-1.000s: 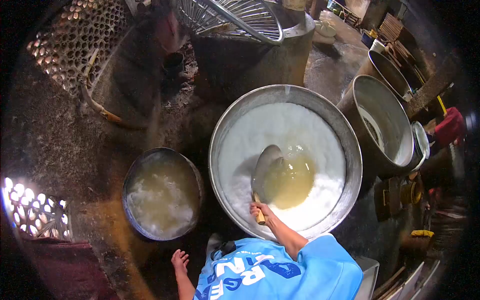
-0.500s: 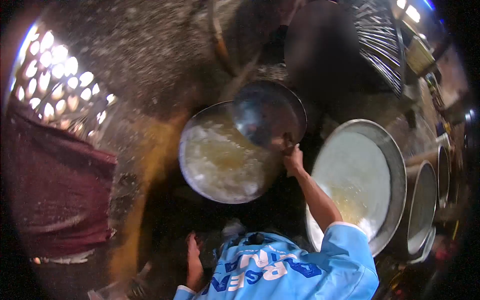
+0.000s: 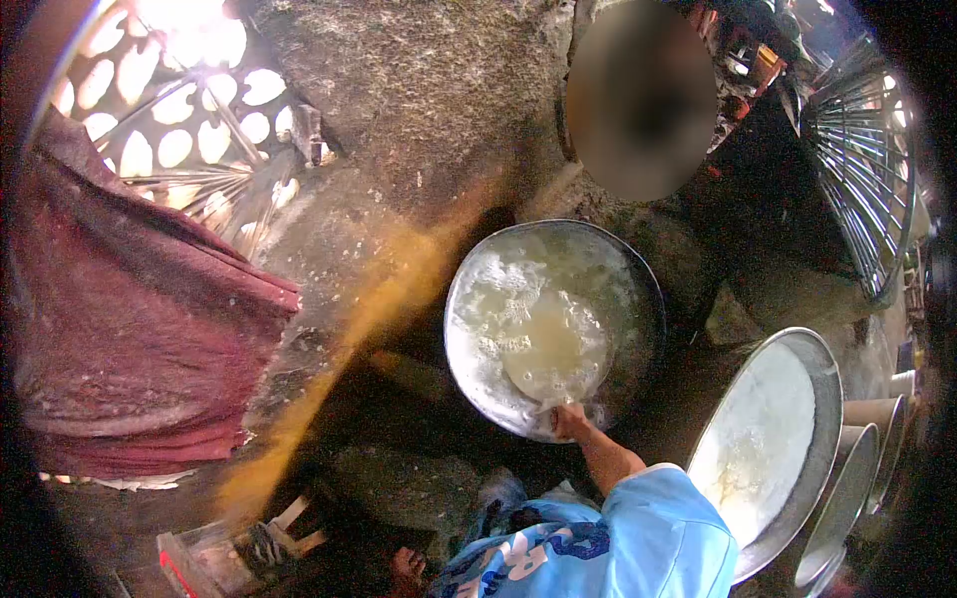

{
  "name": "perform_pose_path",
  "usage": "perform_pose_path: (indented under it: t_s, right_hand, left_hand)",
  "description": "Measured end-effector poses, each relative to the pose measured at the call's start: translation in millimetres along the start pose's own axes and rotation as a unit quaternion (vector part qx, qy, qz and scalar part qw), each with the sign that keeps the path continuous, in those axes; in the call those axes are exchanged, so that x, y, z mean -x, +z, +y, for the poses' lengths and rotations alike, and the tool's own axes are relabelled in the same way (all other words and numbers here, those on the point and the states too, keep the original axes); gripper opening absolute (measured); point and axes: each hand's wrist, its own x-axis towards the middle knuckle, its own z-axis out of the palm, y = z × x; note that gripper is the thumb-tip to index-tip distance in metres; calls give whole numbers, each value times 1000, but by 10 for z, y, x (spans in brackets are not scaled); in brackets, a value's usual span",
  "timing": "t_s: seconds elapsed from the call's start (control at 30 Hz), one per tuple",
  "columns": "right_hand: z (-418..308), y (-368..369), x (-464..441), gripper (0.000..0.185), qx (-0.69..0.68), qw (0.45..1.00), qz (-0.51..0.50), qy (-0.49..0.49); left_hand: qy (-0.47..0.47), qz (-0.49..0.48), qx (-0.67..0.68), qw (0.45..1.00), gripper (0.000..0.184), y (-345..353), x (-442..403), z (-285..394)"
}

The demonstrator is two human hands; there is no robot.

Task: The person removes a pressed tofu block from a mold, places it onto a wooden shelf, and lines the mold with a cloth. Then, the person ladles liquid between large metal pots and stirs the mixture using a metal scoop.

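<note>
Inside the round pot (image 3: 652, 319), at the side nearest the person, lies the scoop (image 3: 554, 361), its bowl down among cloudy, bubbling liquid. The right hand (image 3: 571, 423) has its grip closed around the handle, just by the near rim; holding it there probably spares the fingers a wetting while the bowl lies well inside. The left hand (image 3: 407, 564) hangs low by the blue shirt (image 3: 638, 528), with nothing seen in it; how far open its grip is, I cannot tell. To the right, a wide pan (image 3: 830, 384) of white froth stands near the pot, apart from it, perhaps so that one arm can serve both. More metal pots (image 3: 845, 488) stand beyond.

The surface beneath the pot is too dark to make out. Around the room are a rough wall (image 3: 419, 110), a dark red cloth (image 3: 150, 329), bright holes in a lattice (image 3: 112, 159) and a rack of metal rods (image 3: 859, 184).
</note>
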Motion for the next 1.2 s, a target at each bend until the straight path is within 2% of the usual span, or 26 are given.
perform_pose_path:
  t_s: [0.03,0.07,0.1,0.13,0.2,0.23,0.3,0.33,0.43,0.47,0.57,0.6,0.77,0.9,1.03,1.2]
  right_hand:
    - [32,82,-3,20,-56,998,-28,19]
    - [36,143,-15,23,-96,994,-52,30]
    - [31,153,16,24,-106,991,-84,20]
    - [24,163,47,25,-117,986,-117,9]
    - [-176,193,362,24,-112,983,-144,-18]
    - [-501,257,826,22,-79,986,-139,-44]
    - [-1035,285,1677,17,-62,984,-143,-81]
    - [-1141,218,1904,10,-98,982,-135,-88]
    - [-1306,-175,2416,10,-29,982,-131,-131]
    - [-1411,-328,2729,9,-43,989,-126,-69]
    - [-1545,-810,3593,10,-20,989,-107,-99]
    - [-1476,-1033,3763,11,-79,989,-105,-73]
    - [-1011,-2097,4674,10,-45,998,18,-50]
    - [-325,-2826,5031,12,-97,988,124,-7]
    - [645,-3520,5043,14,-160,979,124,-17]
    - [1652,-3822,4686,15,-255,943,213,-27]
  left_hand:
    - [-9,167,-46,985,44,24,121,-1]
    - [138,117,-178,967,44,127,170,-109]
    - [291,94,-291,907,43,225,216,-219]
    - [426,51,-398,811,43,287,230,-253]
    - [243,116,-211,940,43,468,54,-3]
    - [139,142,-113,974,42,573,-73,116]
    - [140,113,-124,976,42,729,-251,224]
    - [139,99,-132,976,42,810,-314,272]
    - [146,90,-153,973,34,1226,-507,357]
    - [143,68,-145,977,33,1341,-578,368]
    - [121,17,-141,982,30,1667,-864,369]
    - [110,11,-149,983,30,1780,-895,332]
    - [95,-30,-273,957,33,2405,-1048,55]
    - [102,-70,-329,936,35,2828,-891,-274]
    - [81,-37,-387,918,33,3184,-491,-610]
    - [86,-31,-439,894,31,3185,-372,-765]
